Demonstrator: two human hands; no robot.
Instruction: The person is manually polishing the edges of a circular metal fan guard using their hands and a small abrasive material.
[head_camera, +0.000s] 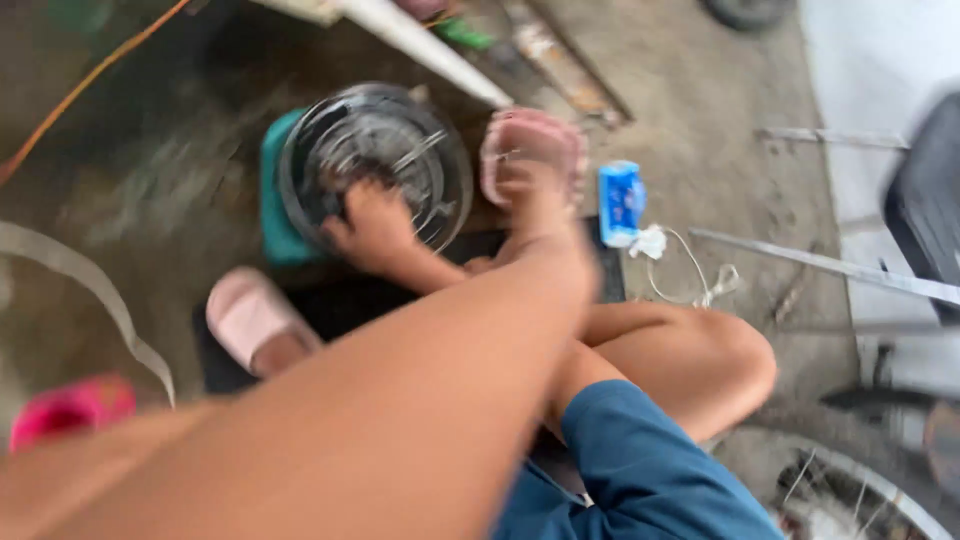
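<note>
Round wire-frame object (378, 165) (blurred, possibly a fan guard): lay on a teal pad (272, 215) at the concrete floor's (720, 110) far middle. Left hand (372, 228) rested on its near rim, grip unclear. Right hand hidden. Pink slippers (250, 320) flanked it; progress undeterminable.

Our arms are bare from shoulder to wrist, with no sleeves, watch or bands on them, and our legs are bare below the hem too. We wear blue shorts (640, 470) of a plain, matte cloth, the leg ending above the knee. On our feet we wear soft pink slide sandals: the one on the left foot (252, 318) is smooth and rounded at the toe, and the one on the right foot (535, 140) shows a ridged rim. The picture is blurred, so finer marks escape us.
</note>
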